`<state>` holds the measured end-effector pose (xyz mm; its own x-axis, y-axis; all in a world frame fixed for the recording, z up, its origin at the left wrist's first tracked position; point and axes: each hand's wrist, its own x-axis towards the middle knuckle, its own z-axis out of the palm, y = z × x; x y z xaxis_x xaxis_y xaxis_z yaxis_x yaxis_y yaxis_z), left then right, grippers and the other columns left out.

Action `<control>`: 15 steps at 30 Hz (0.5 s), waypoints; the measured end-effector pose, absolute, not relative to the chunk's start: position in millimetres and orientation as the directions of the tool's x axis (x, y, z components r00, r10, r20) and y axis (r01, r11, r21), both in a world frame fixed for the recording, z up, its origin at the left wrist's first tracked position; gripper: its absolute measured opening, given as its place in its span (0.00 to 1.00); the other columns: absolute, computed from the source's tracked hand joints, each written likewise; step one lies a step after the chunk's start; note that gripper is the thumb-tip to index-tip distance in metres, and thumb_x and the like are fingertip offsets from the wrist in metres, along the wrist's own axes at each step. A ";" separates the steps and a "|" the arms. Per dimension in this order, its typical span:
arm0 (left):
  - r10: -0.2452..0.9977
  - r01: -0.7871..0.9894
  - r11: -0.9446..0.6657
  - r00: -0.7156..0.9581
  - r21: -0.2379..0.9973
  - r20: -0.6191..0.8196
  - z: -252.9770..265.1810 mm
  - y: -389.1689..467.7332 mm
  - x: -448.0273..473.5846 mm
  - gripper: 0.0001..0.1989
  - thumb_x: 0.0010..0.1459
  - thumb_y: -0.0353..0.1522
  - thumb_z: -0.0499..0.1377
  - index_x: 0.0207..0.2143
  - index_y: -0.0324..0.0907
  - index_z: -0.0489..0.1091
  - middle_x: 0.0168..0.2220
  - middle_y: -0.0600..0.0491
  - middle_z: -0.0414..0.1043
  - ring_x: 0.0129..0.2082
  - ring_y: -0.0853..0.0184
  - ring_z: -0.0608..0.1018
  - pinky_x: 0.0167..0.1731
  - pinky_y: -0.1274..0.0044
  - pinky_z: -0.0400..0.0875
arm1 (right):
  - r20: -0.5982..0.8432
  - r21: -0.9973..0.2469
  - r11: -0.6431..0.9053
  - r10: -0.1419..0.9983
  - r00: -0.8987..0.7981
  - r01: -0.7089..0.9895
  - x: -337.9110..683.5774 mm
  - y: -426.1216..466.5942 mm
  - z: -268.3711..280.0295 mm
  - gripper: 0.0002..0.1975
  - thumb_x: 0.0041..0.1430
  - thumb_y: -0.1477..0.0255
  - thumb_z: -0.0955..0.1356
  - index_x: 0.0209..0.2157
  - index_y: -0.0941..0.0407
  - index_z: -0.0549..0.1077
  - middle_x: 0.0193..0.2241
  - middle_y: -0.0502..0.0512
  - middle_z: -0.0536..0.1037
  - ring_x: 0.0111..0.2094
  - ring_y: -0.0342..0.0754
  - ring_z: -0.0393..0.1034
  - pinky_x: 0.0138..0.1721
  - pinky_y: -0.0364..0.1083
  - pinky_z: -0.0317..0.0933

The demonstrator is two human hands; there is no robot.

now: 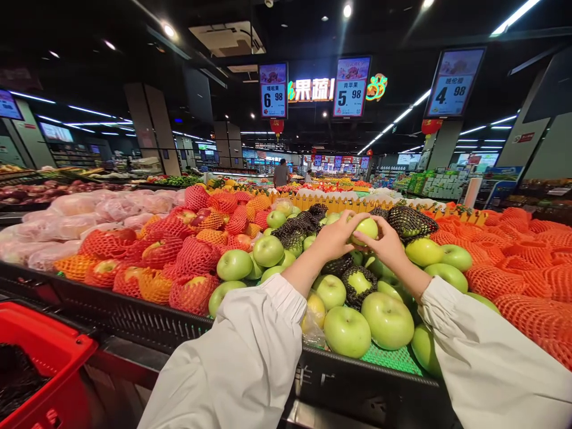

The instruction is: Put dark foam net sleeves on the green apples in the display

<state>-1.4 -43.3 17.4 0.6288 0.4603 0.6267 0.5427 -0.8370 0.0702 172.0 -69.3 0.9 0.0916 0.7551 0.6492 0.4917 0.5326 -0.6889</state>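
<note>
Both my hands reach over a heap of green apples. A single green apple is held between them near the back of the heap. My left hand grips it from the left, and my right hand closes on it from the right. Beneath and around them lie loose green apples, some in black foam nets. One apple in a black net sits just below my hands.
Red and orange netted apples are piled on the left, beyond them bagged fruit. Orange-netted fruit fills the right. A black crate edge runs along the front. A red basket stands lower left. Further back is a person.
</note>
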 end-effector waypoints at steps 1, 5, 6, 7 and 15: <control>0.501 0.568 -0.818 0.620 0.095 0.604 16.6 -42.3 -1.1 0.43 0.56 0.36 0.65 0.69 0.47 0.49 0.63 0.44 0.60 0.53 0.56 0.75 0.45 0.70 0.73 | 0.643 -0.690 0.511 0.758 0.111 0.513 171.9 -67.9 0.0 0.38 0.38 0.47 0.77 0.46 0.57 0.70 0.40 0.59 0.77 0.38 0.55 0.72 0.42 0.53 0.70; 0.687 0.715 -0.682 0.555 0.152 0.469 14.7 -39.0 -1.3 0.47 0.54 0.38 0.67 0.70 0.38 0.47 0.63 0.39 0.62 0.59 0.52 0.71 0.54 0.66 0.70 | 0.640 -0.631 0.420 0.757 0.131 0.652 174.5 -63.7 -4.8 0.39 0.34 0.47 0.78 0.46 0.56 0.73 0.39 0.58 0.78 0.36 0.55 0.73 0.41 0.56 0.69; 0.731 0.753 -0.642 0.544 0.144 0.411 14.9 -38.6 -1.7 0.42 0.56 0.40 0.65 0.67 0.37 0.52 0.62 0.38 0.64 0.59 0.51 0.72 0.54 0.65 0.69 | 0.648 -0.617 0.423 0.751 0.124 0.664 175.7 -62.7 -6.0 0.39 0.35 0.47 0.78 0.46 0.55 0.73 0.40 0.57 0.78 0.36 0.55 0.73 0.41 0.56 0.69; 0.772 0.788 -0.603 0.537 0.127 0.340 15.5 -38.3 -2.1 0.37 0.58 0.43 0.64 0.64 0.36 0.59 0.60 0.38 0.67 0.57 0.50 0.73 0.53 0.65 0.70 | 0.655 -0.609 0.431 0.746 0.116 0.666 177.0 -61.7 -7.1 0.39 0.35 0.48 0.78 0.47 0.54 0.72 0.40 0.57 0.78 0.37 0.55 0.73 0.42 0.56 0.68; 0.854 0.855 -0.500 0.461 0.138 0.241 18.0 -37.9 -3.9 0.27 0.63 0.49 0.55 0.50 0.36 0.73 0.54 0.38 0.73 0.56 0.46 0.71 0.51 0.62 0.70 | 0.691 -0.586 0.442 0.710 0.134 0.680 181.9 -56.3 -9.5 0.38 0.33 0.51 0.77 0.44 0.53 0.66 0.44 0.59 0.76 0.45 0.59 0.72 0.46 0.56 0.66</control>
